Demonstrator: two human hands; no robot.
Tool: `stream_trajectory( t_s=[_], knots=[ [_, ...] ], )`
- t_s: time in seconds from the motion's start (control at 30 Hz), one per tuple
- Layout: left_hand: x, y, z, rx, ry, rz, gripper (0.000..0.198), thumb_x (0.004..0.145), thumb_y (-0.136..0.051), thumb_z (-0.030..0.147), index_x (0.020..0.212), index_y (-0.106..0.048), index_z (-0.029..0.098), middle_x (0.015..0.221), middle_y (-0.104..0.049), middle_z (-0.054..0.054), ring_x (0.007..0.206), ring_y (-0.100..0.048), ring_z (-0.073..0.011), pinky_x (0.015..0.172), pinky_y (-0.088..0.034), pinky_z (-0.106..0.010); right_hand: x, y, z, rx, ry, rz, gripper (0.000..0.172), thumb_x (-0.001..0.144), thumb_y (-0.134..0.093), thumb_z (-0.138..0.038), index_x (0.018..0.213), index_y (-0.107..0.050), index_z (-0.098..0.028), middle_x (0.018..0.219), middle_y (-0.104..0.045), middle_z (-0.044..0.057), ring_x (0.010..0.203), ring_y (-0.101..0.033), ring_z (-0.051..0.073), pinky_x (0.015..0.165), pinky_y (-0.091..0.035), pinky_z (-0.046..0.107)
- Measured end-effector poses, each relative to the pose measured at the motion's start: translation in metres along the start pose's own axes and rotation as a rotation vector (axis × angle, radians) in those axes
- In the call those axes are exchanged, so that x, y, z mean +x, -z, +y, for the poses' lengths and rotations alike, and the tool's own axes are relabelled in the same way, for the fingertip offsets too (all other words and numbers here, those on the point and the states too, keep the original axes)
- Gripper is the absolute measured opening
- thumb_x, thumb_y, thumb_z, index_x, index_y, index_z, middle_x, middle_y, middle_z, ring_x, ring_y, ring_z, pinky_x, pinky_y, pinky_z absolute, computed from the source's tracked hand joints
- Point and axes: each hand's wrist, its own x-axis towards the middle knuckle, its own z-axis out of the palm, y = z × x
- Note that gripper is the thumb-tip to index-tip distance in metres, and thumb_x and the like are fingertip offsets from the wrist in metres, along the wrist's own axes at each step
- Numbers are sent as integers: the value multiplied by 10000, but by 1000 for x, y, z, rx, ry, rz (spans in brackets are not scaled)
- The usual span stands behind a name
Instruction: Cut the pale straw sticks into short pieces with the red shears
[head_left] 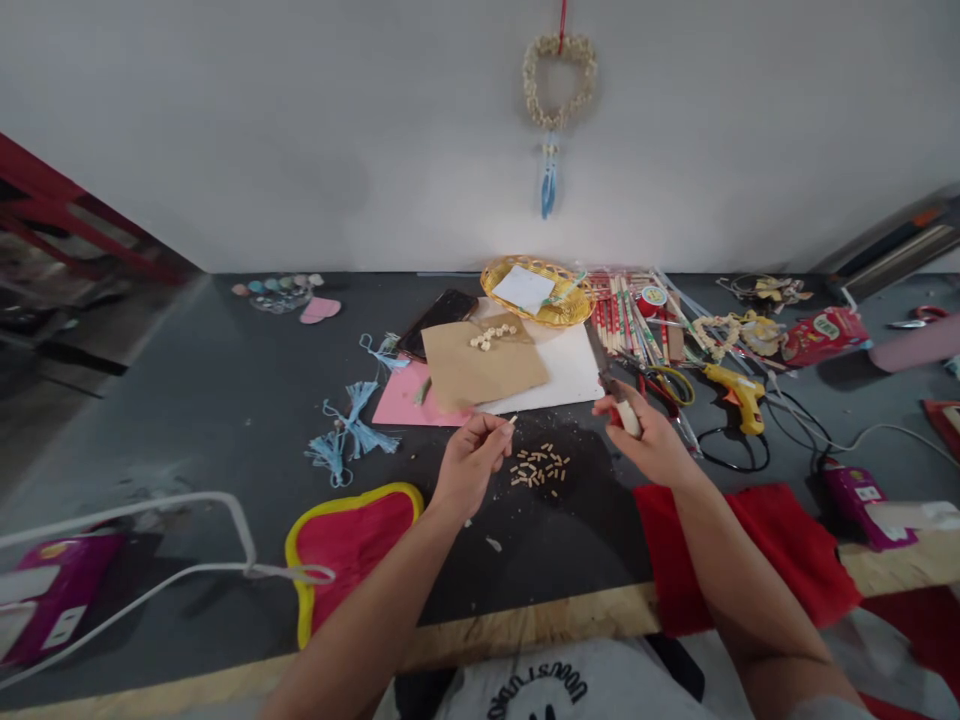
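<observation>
My left hand (474,465) pinches a short piece of wooden stick (513,420) between thumb and fingertips. In my right hand (654,440) is a knife (628,416) with a pale handle; its dark blade points up and away from me. Between and just below the hands lies a loose pile of small cut stick pieces (538,467) on the dark table. Beyond my left hand, a brown cardboard sheet (480,375) carries a small cluster of glued pieces (493,337). It overlaps a pink sheet (397,398) and a white sheet (574,365).
A yellow wicker basket (574,305) and bundled chopsticks (626,315) stand at the back. To the right are a yellow glue gun (739,395), cables and red cloth (780,550). Blue tassels (360,425) lie left. A heart-shaped wreath (530,85) hangs on the wall.
</observation>
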Motion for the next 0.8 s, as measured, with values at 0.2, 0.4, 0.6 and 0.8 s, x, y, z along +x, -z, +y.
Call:
stream_trajectory(
  t_s=[0.2,0.4,0.6,0.8],
  knots=[
    [-3,-3,10,-134,-19,15,296,699,-742,371,659,-539,160,537,-466,59,437,-313,-33,419,-210,-178,-5,-14,-4,-645,187,-182,443,677,-478,-20,1073,-600,-177,1505,-325,120,1267,-421,301,999,-416,499],
    [-4,-5,18,-246,7,32,314,651,-780,344,643,-525,161,539,-458,56,443,-298,-33,414,-195,-171,-7,-23,-6,-712,224,-215,487,692,-496,-41,1142,-593,-202,1485,-376,95,1279,-364,314,973,-408,501],
    [-5,-4,17,-243,41,20,319,640,-788,349,650,-534,158,514,-467,56,431,-303,-29,416,-189,-165,-6,-28,-5,-663,257,-268,403,758,-491,-63,1123,-594,-196,1454,-418,92,1283,-362,288,991,-399,479],
    [-4,-3,8,-233,19,-29,335,631,-805,340,656,-524,160,528,-489,52,445,-337,-35,421,-196,-169,-7,-31,-5,-647,256,-267,366,799,-502,-98,1142,-591,-193,1446,-428,99,1264,-378,286,978,-412,477]
  ],
)
